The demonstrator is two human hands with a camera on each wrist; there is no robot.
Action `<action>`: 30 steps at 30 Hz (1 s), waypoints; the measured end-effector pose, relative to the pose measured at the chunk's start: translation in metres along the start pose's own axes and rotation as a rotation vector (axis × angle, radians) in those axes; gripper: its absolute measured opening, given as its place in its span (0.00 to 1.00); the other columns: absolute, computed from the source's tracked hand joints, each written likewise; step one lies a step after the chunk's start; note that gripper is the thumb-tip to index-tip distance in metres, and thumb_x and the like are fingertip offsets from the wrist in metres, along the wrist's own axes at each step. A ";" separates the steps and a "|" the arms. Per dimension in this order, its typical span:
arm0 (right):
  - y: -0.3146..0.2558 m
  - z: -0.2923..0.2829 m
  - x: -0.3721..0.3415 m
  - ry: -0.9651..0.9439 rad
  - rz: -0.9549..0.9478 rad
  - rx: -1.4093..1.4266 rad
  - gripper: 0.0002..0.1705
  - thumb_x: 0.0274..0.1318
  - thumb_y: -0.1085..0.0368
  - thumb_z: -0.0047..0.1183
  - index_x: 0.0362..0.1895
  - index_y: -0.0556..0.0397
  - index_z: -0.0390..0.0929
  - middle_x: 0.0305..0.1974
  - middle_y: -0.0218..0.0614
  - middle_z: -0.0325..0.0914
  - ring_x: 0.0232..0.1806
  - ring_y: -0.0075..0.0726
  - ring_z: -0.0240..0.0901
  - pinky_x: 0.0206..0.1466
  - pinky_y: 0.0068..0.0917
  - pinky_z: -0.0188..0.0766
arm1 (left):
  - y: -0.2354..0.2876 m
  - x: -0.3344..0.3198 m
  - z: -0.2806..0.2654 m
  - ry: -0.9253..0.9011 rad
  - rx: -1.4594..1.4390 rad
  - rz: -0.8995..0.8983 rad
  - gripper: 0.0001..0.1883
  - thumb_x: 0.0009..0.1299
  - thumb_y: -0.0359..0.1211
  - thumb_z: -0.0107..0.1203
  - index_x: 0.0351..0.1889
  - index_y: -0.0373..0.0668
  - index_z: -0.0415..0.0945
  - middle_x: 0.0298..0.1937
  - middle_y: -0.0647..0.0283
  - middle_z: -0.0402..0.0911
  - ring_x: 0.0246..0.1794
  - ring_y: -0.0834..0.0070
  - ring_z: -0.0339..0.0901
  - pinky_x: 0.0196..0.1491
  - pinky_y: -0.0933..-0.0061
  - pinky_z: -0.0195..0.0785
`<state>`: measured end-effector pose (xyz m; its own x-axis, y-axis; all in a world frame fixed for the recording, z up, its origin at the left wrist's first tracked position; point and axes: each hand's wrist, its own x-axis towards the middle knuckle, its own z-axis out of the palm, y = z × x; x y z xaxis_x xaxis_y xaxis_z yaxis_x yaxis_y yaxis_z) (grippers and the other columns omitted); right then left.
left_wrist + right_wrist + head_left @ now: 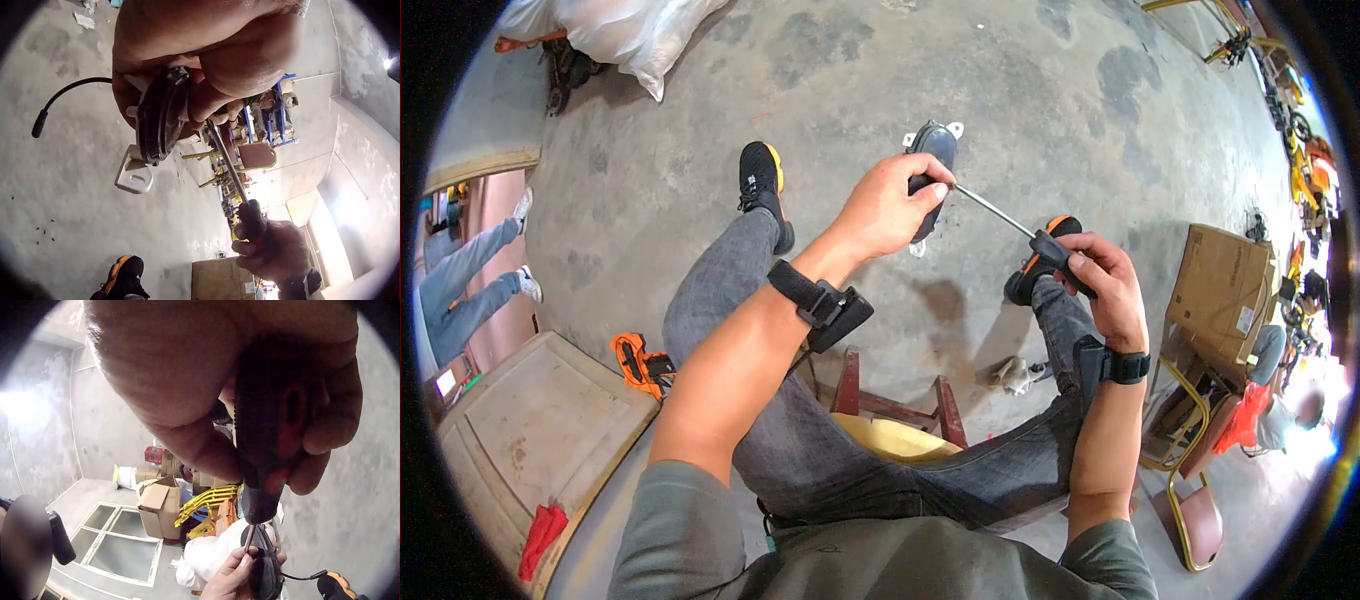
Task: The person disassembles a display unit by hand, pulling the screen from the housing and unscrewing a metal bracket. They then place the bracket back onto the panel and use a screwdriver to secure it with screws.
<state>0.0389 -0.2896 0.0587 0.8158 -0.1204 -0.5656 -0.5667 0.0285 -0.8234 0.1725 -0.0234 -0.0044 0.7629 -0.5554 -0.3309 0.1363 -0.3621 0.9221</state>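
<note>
Cardboard box (pixel 1222 290) (brown) on stained concrete floor (pixel 830 95), white-framed window (pixel 122 540) behind.

Both arms reach forward, both hands' fingers curled.

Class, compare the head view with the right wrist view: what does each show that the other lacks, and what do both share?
Only the head view: the red cloth and the yellow seat.
Only the right wrist view: the white-framed window and the black cable.
Both: the screwdriver in the right hand, and the dark oval part in the left hand.
</note>
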 end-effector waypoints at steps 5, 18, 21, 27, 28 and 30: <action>-0.002 -0.002 -0.001 0.008 0.021 -0.019 0.13 0.60 0.68 0.54 0.48 0.59 0.79 0.33 0.29 0.80 0.33 0.21 0.72 0.38 0.21 0.66 | 0.004 -0.001 -0.001 0.032 0.049 0.024 0.08 0.72 0.31 0.55 0.43 0.38 0.80 0.37 0.65 0.83 0.40 0.79 0.75 0.48 0.73 0.68; 0.006 0.007 0.003 0.160 -0.044 0.174 0.14 0.60 0.64 0.59 0.46 0.57 0.76 0.38 0.32 0.78 0.36 0.28 0.77 0.40 0.24 0.74 | -0.001 0.001 0.004 0.058 -0.166 -0.123 0.06 0.74 0.29 0.53 0.42 0.38 0.79 0.37 0.66 0.83 0.38 0.81 0.77 0.45 0.77 0.70; 0.003 0.010 0.002 0.146 -0.025 0.316 0.15 0.63 0.65 0.55 0.51 0.57 0.72 0.40 0.34 0.76 0.37 0.31 0.79 0.40 0.25 0.75 | 0.001 0.001 0.004 0.071 -0.189 -0.113 0.06 0.74 0.29 0.53 0.42 0.39 0.79 0.37 0.66 0.83 0.38 0.82 0.77 0.44 0.78 0.71; 0.003 0.008 0.000 0.141 -0.148 0.283 0.18 0.64 0.69 0.50 0.56 0.56 0.66 0.46 0.38 0.74 0.40 0.35 0.79 0.41 0.27 0.77 | 0.001 0.000 0.005 0.083 -0.238 -0.152 0.06 0.74 0.29 0.53 0.42 0.38 0.79 0.37 0.66 0.83 0.38 0.81 0.77 0.43 0.77 0.72; 0.000 0.008 0.000 0.142 -0.154 0.282 0.18 0.64 0.69 0.50 0.56 0.56 0.66 0.46 0.38 0.74 0.40 0.35 0.79 0.41 0.27 0.77 | 0.001 0.001 0.005 0.084 -0.238 -0.146 0.06 0.74 0.29 0.53 0.42 0.38 0.79 0.37 0.66 0.83 0.38 0.81 0.77 0.43 0.77 0.72; -0.009 0.015 -0.001 0.266 -0.137 0.226 0.19 0.61 0.71 0.52 0.55 0.56 0.67 0.49 0.42 0.75 0.40 0.35 0.80 0.43 0.28 0.77 | -0.001 0.002 0.007 0.075 -0.246 -0.143 0.06 0.74 0.29 0.53 0.41 0.38 0.79 0.37 0.65 0.83 0.38 0.81 0.78 0.43 0.77 0.72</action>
<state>0.0451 -0.2748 0.0658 0.8070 -0.3914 -0.4422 -0.3899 0.2093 -0.8968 0.1694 -0.0288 -0.0075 0.7683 -0.4518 -0.4533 0.3876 -0.2351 0.8913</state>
